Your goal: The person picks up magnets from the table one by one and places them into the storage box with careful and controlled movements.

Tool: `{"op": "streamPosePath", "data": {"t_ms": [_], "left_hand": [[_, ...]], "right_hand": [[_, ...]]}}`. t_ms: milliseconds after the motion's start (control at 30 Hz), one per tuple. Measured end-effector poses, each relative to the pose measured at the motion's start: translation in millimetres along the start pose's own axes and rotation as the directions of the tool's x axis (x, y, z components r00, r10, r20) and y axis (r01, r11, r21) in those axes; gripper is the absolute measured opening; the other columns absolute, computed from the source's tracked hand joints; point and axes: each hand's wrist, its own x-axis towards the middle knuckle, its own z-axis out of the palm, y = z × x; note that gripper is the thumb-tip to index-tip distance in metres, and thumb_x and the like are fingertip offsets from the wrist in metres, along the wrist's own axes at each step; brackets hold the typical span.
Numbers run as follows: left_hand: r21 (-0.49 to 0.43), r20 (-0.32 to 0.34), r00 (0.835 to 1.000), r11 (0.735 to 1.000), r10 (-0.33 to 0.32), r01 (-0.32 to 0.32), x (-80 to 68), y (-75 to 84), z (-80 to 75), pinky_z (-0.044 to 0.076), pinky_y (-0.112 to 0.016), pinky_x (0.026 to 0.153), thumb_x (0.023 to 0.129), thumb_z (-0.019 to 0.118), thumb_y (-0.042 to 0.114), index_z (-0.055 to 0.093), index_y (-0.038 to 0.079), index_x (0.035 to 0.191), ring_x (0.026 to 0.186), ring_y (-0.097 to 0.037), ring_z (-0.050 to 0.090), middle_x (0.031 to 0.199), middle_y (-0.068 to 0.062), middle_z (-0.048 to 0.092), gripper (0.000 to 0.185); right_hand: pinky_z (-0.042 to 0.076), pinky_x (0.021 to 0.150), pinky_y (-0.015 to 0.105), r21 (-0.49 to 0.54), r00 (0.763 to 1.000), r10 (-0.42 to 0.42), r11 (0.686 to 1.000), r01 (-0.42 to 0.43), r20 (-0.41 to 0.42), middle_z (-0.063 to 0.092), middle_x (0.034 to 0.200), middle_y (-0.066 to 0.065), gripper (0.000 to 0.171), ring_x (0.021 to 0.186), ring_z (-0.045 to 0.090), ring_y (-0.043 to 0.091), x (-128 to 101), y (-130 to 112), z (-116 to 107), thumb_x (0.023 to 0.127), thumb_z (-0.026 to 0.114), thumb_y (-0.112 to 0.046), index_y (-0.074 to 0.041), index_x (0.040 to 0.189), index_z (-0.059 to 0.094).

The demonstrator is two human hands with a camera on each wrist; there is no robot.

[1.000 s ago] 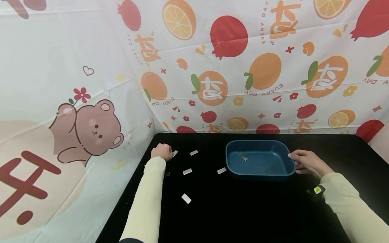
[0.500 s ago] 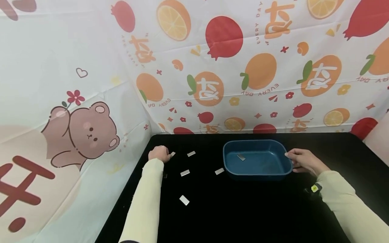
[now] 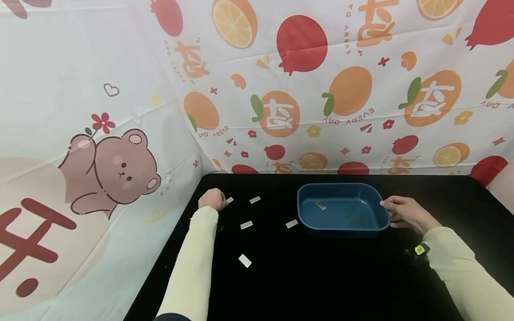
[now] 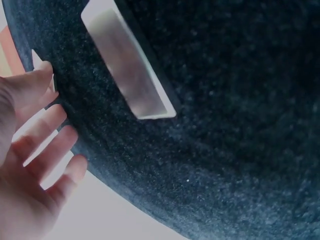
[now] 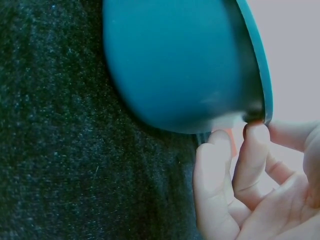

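My left hand (image 3: 212, 199) is at the far left of the table, its thumb and index finger pinching a small flat silver rectangular block (image 3: 230, 200). In the left wrist view that block (image 4: 37, 61) shows only partly behind the thumb, the other fingers loosely bent. A larger-looking silver block (image 4: 131, 65) lies nearby on the dark surface. On the right, my right hand (image 3: 408, 215) pinches the rim of a blue plastic basin (image 3: 341, 230) between thumb and fingers. One silver block (image 3: 321, 205) lies inside the basin.
Several more silver blocks lie scattered on the black table (image 3: 321, 281): one block (image 3: 254, 199) at the back, one (image 3: 246, 224) mid-left, one (image 3: 292, 224) beside the basin, one (image 3: 245, 261) nearer me. A fruit-printed curtain (image 3: 241, 147) hangs behind the table.
The whole view shifts slightly with the head. Both hands keep their places, left at the silver block, right on the basin's rim.
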Motion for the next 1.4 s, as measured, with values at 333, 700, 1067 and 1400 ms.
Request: {"op": "streamPosePath", "data": {"t_ms": [333,700,1067,1400], "left_hand": [[0.041,-0.013,1.000,0.999,-0.002,0.003,-1.1,5.5,0.2,0.051,-0.037,0.063,0.089,0.071,0.018,0.069,0.011,0.073,0.069,-0.021,0.061,0.074,-0.005,0.067,0.017],[0.012,-0.022,1.000,1.000,-0.011,0.011,-1.0,4.6,3.3,0.051,-0.037,0.063,0.089,0.069,0.018,0.069,0.012,0.070,0.067,-0.020,0.061,0.072,-0.004,0.068,0.020],[-0.009,-0.027,0.999,0.999,-0.036,0.035,-3.4,1.8,5.6,0.053,-0.040,0.067,0.089,0.070,0.018,0.070,0.012,0.073,0.071,-0.022,0.062,0.077,-0.005,0.068,0.018],[-0.062,-0.018,0.998,0.997,-0.057,0.056,-5.9,-0.9,2.7,0.050,-0.037,0.066,0.089,0.072,0.020,0.070,0.012,0.073,0.071,-0.021,0.061,0.076,-0.004,0.068,0.018]], "right_hand": [[0.061,0.072,0.030,0.017,1.000,-0.011,1.000,0.011,0.006,0.059,0.081,-0.002,0.039,0.075,0.067,0.009,-1.3,-0.4,-0.8,0.101,0.053,-0.043,-0.007,0.113,0.061],[0.061,0.073,0.030,0.012,1.000,0.001,1.000,-0.001,0.001,0.060,0.081,-0.002,0.039,0.075,0.068,0.010,-1.7,0.0,0.0,0.102,0.051,-0.043,-0.007,0.114,0.061],[0.061,0.073,0.030,-0.002,1.000,0.014,1.000,-0.014,0.006,0.060,0.081,-0.002,0.041,0.076,0.068,0.010,-1.2,0.3,0.7,0.102,0.051,-0.044,-0.006,0.115,0.060],[0.061,0.074,0.031,-0.013,1.000,-0.003,1.000,0.003,0.008,0.057,0.084,-0.001,0.044,0.076,0.065,0.011,-2.0,0.1,-1.4,0.101,0.051,-0.043,-0.003,0.119,0.059]]}}
